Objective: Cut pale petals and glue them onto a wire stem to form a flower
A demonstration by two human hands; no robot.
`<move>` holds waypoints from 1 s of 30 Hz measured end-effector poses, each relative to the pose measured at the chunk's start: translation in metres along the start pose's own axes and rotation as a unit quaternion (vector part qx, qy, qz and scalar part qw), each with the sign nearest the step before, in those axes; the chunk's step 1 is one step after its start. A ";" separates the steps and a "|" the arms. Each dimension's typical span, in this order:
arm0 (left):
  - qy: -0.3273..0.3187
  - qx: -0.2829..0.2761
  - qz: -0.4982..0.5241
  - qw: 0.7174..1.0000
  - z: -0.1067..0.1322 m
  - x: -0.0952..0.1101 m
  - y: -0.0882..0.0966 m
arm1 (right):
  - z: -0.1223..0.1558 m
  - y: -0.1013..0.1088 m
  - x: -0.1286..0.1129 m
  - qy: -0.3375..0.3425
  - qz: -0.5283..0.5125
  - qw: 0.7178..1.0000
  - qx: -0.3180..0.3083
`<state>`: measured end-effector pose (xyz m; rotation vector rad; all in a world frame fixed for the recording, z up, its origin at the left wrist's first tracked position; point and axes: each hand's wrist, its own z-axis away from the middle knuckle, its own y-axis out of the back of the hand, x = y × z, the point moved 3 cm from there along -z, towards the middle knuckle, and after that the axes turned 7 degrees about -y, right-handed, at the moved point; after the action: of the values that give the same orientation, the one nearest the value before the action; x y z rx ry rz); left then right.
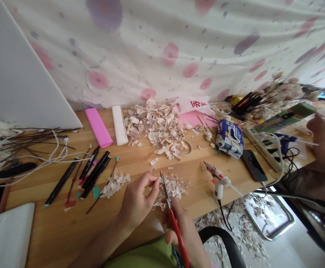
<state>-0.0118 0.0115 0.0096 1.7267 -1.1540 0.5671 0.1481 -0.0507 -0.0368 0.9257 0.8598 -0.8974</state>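
My left hand (140, 199) pinches a small pale petal-like piece (160, 180) between thumb and forefinger. In my right hand (183, 219) is a pair of scissors (176, 232) with red handles, its blades pointing away from me beside the left fingertips. I cannot tell whether the blades touch the piece. Under and behind the blades lies a small heap of pale scraps (179, 186). Left of my left hand rests a stem with a cluster of pale petals (116, 184). A larger pile of dried-looking petals (156, 126) spreads at the back of the table.
Black markers (95, 175) lie on the left, near pink (98, 127) and white (119, 124) folded paper. A glue gun (218, 180), a phone (254, 165), a blue packet (229, 137) and a power strip (263, 149) are on the right. Another person's arm (322, 137) reaches in there.
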 end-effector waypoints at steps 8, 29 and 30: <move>-0.004 -0.017 0.006 1.000 0.000 -0.004 0.000 | 0.001 0.002 0.007 -0.005 0.043 0.999 0.017; 0.119 -0.056 -0.167 0.977 0.000 -0.075 0.082 | 0.008 0.046 0.041 0.062 -0.155 0.981 0.097; 0.134 -0.073 -0.189 0.970 0.003 -0.081 0.087 | 0.006 0.048 0.042 0.067 -0.175 0.978 0.097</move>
<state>-0.1252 0.0355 -0.0152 1.6292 -0.6388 0.4498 0.2086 -0.0516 -0.0581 1.0293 1.0854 -1.2497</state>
